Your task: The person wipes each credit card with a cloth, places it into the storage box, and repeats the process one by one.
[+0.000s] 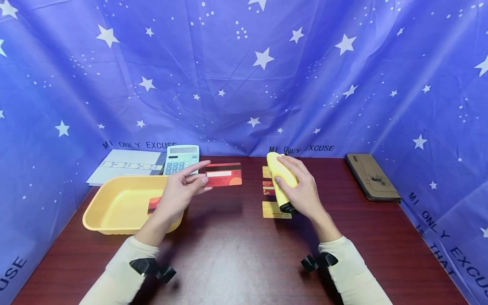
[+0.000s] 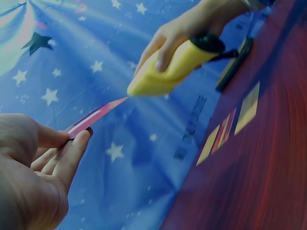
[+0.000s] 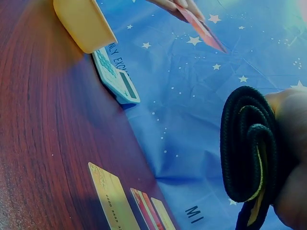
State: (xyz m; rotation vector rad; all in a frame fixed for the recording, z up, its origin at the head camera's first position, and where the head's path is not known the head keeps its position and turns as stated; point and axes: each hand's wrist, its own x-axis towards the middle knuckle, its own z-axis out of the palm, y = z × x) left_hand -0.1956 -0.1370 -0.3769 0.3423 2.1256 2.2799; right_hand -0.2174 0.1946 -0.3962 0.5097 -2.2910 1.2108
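My left hand (image 1: pixel 177 195) pinches a red bank card (image 1: pixel 223 181) between thumb and fingers, held above the table with its dark magnetic stripe and white signature strip showing in the head view. In my right hand (image 1: pixel 306 190) is a folded yellow cloth (image 1: pixel 280 176), gripped around its side. The right wrist view shows the cloth's rolled end with thick black edging (image 3: pixel 242 143). Below the cloth, a column of several cards lies on the table, partly hidden: a gold card (image 1: pixel 274 212) nearest me, red cards (image 1: pixel 268 190) in the middle and a yellow card (image 1: pixel 265 171) at the far end.
A yellow plastic basin (image 1: pixel 114 199) stands at the left with a red card (image 1: pixel 153 205) inside, partly behind my left hand. Behind it are a light blue calculator (image 1: pixel 183 156) and a white-and-grey book or box (image 1: pixel 126 163). A brown wallet (image 1: pixel 371 178) lies far right. Blue starred fabric (image 1: pixel 228 106) surrounds the table.
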